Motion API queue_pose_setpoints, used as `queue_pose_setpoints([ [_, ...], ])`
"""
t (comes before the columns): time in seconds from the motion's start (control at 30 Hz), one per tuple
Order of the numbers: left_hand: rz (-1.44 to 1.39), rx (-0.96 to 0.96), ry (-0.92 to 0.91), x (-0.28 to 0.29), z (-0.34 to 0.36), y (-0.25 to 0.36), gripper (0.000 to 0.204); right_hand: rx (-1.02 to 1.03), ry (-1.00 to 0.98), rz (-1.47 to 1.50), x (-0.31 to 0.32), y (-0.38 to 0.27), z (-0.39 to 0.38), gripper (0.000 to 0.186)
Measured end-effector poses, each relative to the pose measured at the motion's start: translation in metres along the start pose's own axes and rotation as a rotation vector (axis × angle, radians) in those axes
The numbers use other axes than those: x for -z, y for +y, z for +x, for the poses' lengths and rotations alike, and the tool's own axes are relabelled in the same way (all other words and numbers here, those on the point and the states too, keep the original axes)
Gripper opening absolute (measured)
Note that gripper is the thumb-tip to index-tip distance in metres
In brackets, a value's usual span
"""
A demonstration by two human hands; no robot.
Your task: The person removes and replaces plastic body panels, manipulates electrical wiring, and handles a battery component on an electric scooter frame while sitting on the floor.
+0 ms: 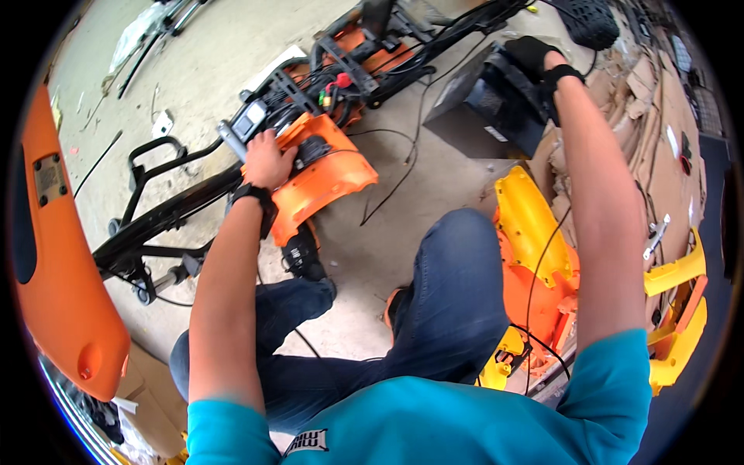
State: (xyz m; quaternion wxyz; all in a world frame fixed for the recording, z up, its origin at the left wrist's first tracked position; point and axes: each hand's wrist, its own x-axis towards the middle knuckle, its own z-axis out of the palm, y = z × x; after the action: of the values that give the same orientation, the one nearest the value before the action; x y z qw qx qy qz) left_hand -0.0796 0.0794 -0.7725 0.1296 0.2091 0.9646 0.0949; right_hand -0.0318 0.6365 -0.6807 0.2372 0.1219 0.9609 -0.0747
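Observation:
My left hand (267, 160), bare with a black wrist strap, is closed over the edge of an orange plastic cover (325, 174). The cover sits on a black metal frame (174, 208) with a tangle of wires, and a grey display unit (249, 120) is right by my fingers. My right hand (528, 57), in a black glove, reaches to the far right and grips the upper edge of a black box (469, 116) with a small white label. The glove's dark fingers blend into the box, so its fingertips are hard to make out.
Yellow (535, 225) and orange plastic panels (535, 298) lie by my right knee. Flattened cardboard (612, 147) covers the right side, with a wrench (657, 236) on it. A large orange shell (62, 256) stands at the left. Loose black cables (407, 163) trail across the concrete floor.

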Motion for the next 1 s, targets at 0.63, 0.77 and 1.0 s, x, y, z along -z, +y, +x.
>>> queue_pose_setpoints([
  [0.63,-0.249,-0.700,0.373,0.057,-0.004,0.268,0.047,-0.028,-0.032,-0.235,0.016,-0.041,-0.022,0.041],
  [0.77,-0.415,-0.656,0.530,0.037,-0.002,0.347,0.052,0.085,0.161,-0.251,-0.007,-0.014,-0.022,0.033],
  [1.0,-0.323,-0.565,0.564,0.005,0.021,0.355,0.057,0.151,0.024,-0.366,-0.003,-0.008,-0.006,0.031],
])
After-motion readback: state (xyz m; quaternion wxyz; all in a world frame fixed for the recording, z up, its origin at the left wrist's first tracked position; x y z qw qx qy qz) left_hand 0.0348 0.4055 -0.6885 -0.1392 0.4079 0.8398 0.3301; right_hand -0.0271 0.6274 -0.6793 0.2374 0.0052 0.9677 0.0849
